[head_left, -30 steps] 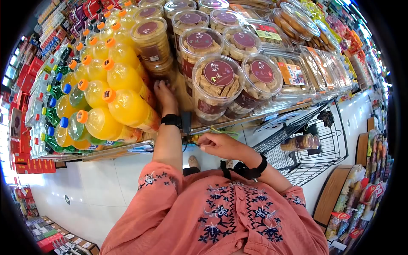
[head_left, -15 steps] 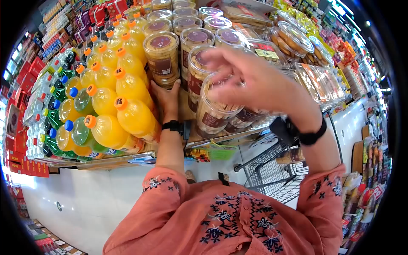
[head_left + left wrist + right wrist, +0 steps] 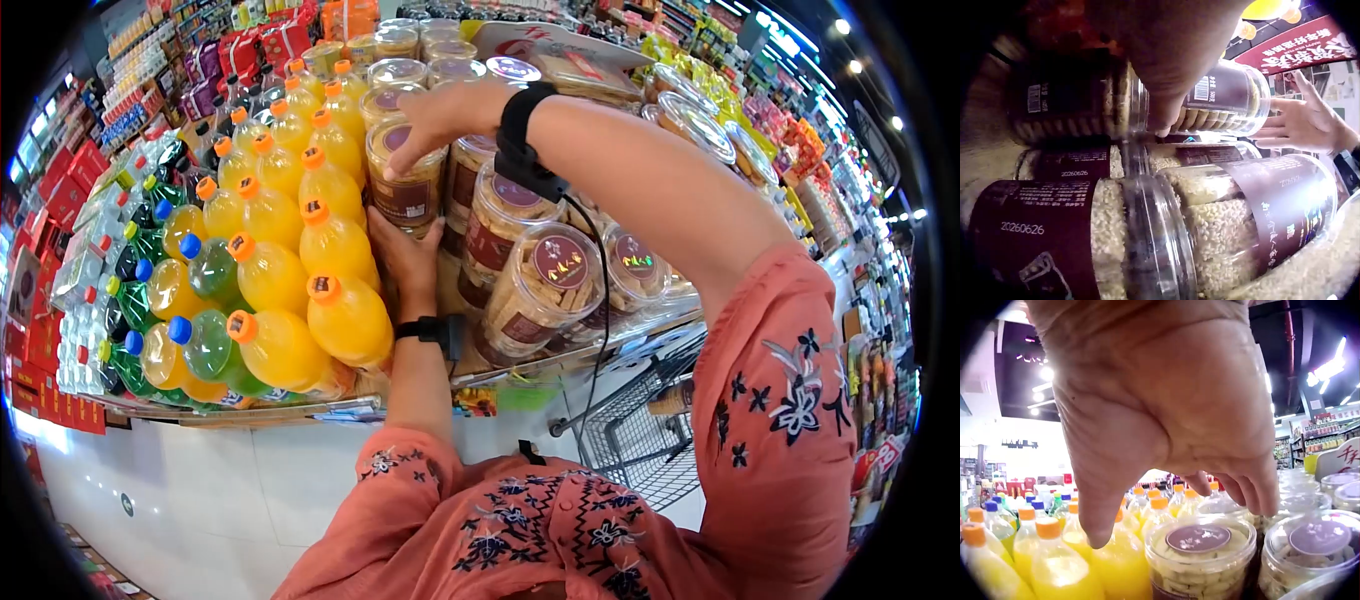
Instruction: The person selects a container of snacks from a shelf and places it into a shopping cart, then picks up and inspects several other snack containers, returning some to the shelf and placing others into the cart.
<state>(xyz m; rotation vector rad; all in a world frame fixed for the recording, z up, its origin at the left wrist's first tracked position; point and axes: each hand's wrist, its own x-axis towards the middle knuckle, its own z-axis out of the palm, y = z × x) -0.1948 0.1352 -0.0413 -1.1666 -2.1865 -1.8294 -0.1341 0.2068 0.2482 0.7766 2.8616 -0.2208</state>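
My left hand [image 3: 408, 262] reaches between the orange drink bottles [image 3: 350, 322] and the tubs, its thumb and fingers spread around the lower part of a stacked clear cookie tub [image 3: 405, 195]. In the left wrist view the left hand [image 3: 1175, 56] lies against two tubs stacked end to end, the upper tub [image 3: 1225, 100] nearer the other hand. My right hand [image 3: 445, 120] hovers over the top of that stack with fingers spread; in the right wrist view the right hand [image 3: 1166, 412] hangs above the tub's lid [image 3: 1199, 539], thumb toward the bottles. Whether it touches is unclear.
More cookie tubs [image 3: 540, 290] crowd the display to the right of the left forearm, with flat clear boxes behind. A dark cable hangs from the right wrist. A shopping cart [image 3: 640, 440] holding a tub stands below the display edge at the right.
My right hand has risen from beside the display edge, crossed over the front tubs and come above the stack on the left. My left hand has stayed low at the stack, its fingers spreading around it.
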